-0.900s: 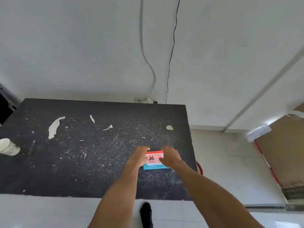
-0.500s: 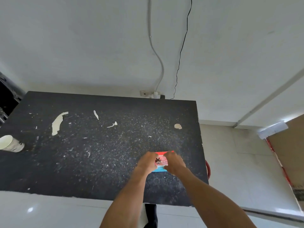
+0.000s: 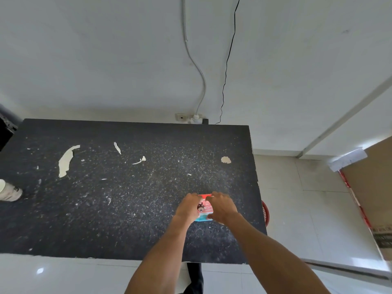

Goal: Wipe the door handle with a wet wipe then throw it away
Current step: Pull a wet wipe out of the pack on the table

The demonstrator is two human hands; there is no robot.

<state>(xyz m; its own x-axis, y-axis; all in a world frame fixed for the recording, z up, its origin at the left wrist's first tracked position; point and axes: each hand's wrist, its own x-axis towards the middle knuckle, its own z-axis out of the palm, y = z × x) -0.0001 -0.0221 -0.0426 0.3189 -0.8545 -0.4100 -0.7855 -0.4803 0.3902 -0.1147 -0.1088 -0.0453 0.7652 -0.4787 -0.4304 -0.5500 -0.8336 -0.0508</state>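
Observation:
A small red and blue pack of wet wipes lies on the black table near its right edge. My left hand grips the pack's left side, fingers curled over it. At the pack's right side, my right hand curls its fingers onto the top. Most of the pack is hidden under both hands. No loose wipe shows. The door handle is out of view.
A white paper cup lies at the table's left edge. A red basket peeks out below the table's right edge. A brown door or board stands at the far right. Cables hang down the wall to a socket.
Both hands have closed in over the pack, covering more of it. The camera has shifted, so the table sits slightly further left and up in view.

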